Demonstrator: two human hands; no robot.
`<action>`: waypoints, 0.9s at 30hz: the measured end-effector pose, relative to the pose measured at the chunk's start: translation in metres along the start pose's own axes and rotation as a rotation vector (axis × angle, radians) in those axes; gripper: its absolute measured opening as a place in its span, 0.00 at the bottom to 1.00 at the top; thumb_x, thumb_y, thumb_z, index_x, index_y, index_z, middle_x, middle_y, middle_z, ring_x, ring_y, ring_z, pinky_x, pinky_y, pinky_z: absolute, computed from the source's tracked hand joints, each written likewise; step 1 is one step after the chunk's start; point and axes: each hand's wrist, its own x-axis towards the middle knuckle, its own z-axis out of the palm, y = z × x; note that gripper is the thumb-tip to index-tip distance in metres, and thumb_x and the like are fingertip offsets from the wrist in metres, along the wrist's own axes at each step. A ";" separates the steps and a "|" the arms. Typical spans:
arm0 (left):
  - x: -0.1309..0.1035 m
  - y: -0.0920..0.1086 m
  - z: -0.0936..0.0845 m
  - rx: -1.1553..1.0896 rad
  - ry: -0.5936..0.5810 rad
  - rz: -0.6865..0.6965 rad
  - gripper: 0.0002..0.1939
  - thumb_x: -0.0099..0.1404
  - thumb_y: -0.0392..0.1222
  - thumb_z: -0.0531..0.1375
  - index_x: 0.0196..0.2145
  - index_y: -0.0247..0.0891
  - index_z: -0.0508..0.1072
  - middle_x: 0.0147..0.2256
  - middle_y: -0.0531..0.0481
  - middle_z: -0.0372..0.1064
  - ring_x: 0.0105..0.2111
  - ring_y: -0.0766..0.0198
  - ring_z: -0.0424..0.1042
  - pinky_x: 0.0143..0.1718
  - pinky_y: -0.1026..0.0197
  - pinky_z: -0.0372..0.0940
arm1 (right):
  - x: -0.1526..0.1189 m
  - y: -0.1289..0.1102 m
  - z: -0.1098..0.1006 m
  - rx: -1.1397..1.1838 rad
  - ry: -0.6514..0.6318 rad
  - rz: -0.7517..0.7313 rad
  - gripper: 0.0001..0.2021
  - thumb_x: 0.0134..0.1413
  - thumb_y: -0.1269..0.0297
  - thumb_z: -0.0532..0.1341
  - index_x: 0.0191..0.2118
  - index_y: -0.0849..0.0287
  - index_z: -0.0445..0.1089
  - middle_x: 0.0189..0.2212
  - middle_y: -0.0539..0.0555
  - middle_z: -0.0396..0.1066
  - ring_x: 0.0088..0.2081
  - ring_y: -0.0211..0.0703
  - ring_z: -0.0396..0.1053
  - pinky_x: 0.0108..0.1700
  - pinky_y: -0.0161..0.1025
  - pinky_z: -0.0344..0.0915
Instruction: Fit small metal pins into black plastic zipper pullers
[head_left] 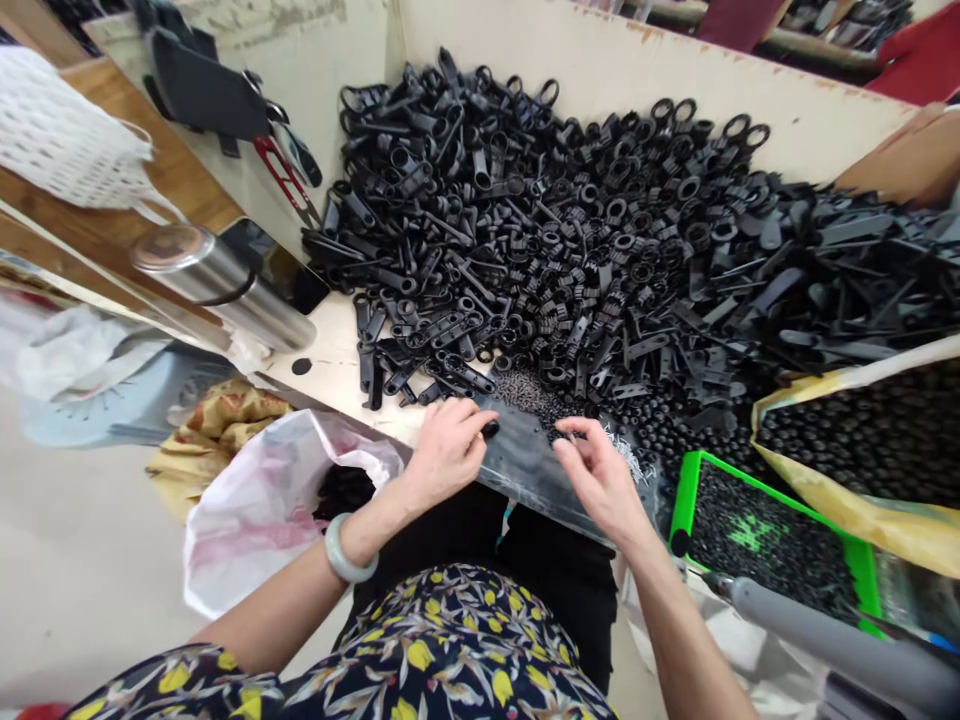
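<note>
My left hand [450, 448] is closed on a small black plastic part [490, 429], whose end sticks out past the fingertips; the rest is hidden. To its right, my right hand [598, 476] pinches thumb and forefinger together over a spread of tiny dark pieces [556, 408]. Whatever lies between those fingertips is too small to make out. Both hands are above a dark, smooth work surface [517, 455]. Small silver screws [630, 455] lie beside my right hand. Beyond my hands rises a large heap of black plastic parts [525, 230], many with ring-shaped ends.
A steel flask [225, 285] stands at the left. Below it hangs an open white bag [255, 530]. At the right are a green tray [780, 490] of small black pieces, a yellow-edged sack [847, 480] of round black parts, and a grey screwdriver-like tool [825, 635].
</note>
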 end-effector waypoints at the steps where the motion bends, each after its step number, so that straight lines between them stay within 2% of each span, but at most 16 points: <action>1: 0.000 -0.008 -0.001 0.028 0.015 0.011 0.19 0.71 0.32 0.51 0.54 0.37 0.75 0.40 0.43 0.73 0.41 0.55 0.69 0.45 0.51 0.61 | 0.007 0.000 0.002 -0.101 0.021 -0.036 0.17 0.69 0.51 0.57 0.55 0.54 0.68 0.21 0.42 0.63 0.22 0.38 0.63 0.29 0.35 0.61; 4: -0.001 -0.030 -0.007 -0.009 0.031 0.074 0.21 0.75 0.34 0.48 0.61 0.34 0.69 0.41 0.42 0.73 0.40 0.57 0.68 0.43 0.53 0.62 | 0.024 -0.003 0.009 -0.330 0.029 -0.178 0.12 0.69 0.57 0.57 0.50 0.54 0.74 0.33 0.50 0.76 0.33 0.41 0.73 0.39 0.37 0.66; 7: -0.004 -0.038 -0.012 -0.076 0.016 0.140 0.21 0.76 0.34 0.48 0.63 0.36 0.68 0.42 0.43 0.73 0.40 0.58 0.68 0.43 0.54 0.62 | 0.035 -0.008 0.020 -0.462 0.038 -0.268 0.12 0.72 0.61 0.54 0.48 0.56 0.75 0.44 0.54 0.78 0.41 0.43 0.77 0.42 0.37 0.67; 12: -0.007 -0.030 -0.009 -0.135 -0.023 0.149 0.21 0.77 0.35 0.48 0.63 0.39 0.69 0.44 0.42 0.73 0.42 0.58 0.69 0.45 0.54 0.64 | 0.047 -0.016 0.036 -0.662 0.068 -0.293 0.12 0.73 0.61 0.54 0.48 0.55 0.74 0.42 0.52 0.77 0.34 0.40 0.76 0.34 0.35 0.62; 17: -0.005 -0.024 0.002 -0.141 -0.015 0.106 0.23 0.77 0.36 0.47 0.66 0.38 0.64 0.42 0.42 0.73 0.41 0.57 0.69 0.45 0.52 0.67 | 0.054 -0.020 0.042 -0.770 0.063 -0.285 0.11 0.73 0.61 0.55 0.46 0.54 0.74 0.40 0.51 0.77 0.33 0.38 0.75 0.32 0.35 0.59; 19: -0.003 -0.021 -0.002 -0.148 0.013 0.102 0.22 0.77 0.36 0.47 0.65 0.37 0.67 0.42 0.41 0.74 0.41 0.57 0.70 0.45 0.52 0.68 | 0.056 -0.021 0.043 -0.813 0.048 -0.279 0.10 0.72 0.60 0.56 0.46 0.54 0.74 0.40 0.51 0.77 0.32 0.38 0.75 0.31 0.36 0.57; 21: -0.002 -0.019 -0.013 -0.186 0.051 0.086 0.21 0.77 0.35 0.48 0.61 0.37 0.71 0.41 0.42 0.75 0.40 0.58 0.70 0.45 0.54 0.68 | 0.058 -0.021 0.044 -0.843 0.045 -0.283 0.10 0.72 0.60 0.57 0.45 0.54 0.74 0.39 0.51 0.76 0.30 0.38 0.74 0.30 0.36 0.56; 23: -0.003 -0.022 -0.032 -0.211 0.129 0.032 0.20 0.76 0.35 0.49 0.58 0.38 0.74 0.40 0.43 0.76 0.40 0.59 0.71 0.44 0.55 0.68 | 0.060 -0.019 0.044 -0.859 0.055 -0.299 0.10 0.72 0.59 0.57 0.45 0.54 0.74 0.39 0.50 0.76 0.29 0.38 0.73 0.29 0.36 0.55; 25: -0.005 -0.033 -0.053 -0.198 0.273 -0.105 0.18 0.75 0.36 0.51 0.55 0.38 0.76 0.40 0.43 0.76 0.40 0.59 0.72 0.45 0.56 0.67 | 0.061 -0.018 0.045 -0.872 0.064 -0.317 0.09 0.72 0.59 0.57 0.45 0.54 0.74 0.38 0.50 0.76 0.28 0.37 0.73 0.28 0.36 0.54; 27: -0.011 -0.054 -0.070 -0.183 0.435 -0.323 0.18 0.74 0.38 0.52 0.55 0.37 0.76 0.40 0.45 0.76 0.38 0.61 0.73 0.44 0.57 0.67 | 0.062 -0.016 0.046 -0.885 0.066 -0.329 0.09 0.72 0.59 0.57 0.44 0.54 0.74 0.38 0.50 0.77 0.28 0.37 0.72 0.28 0.36 0.54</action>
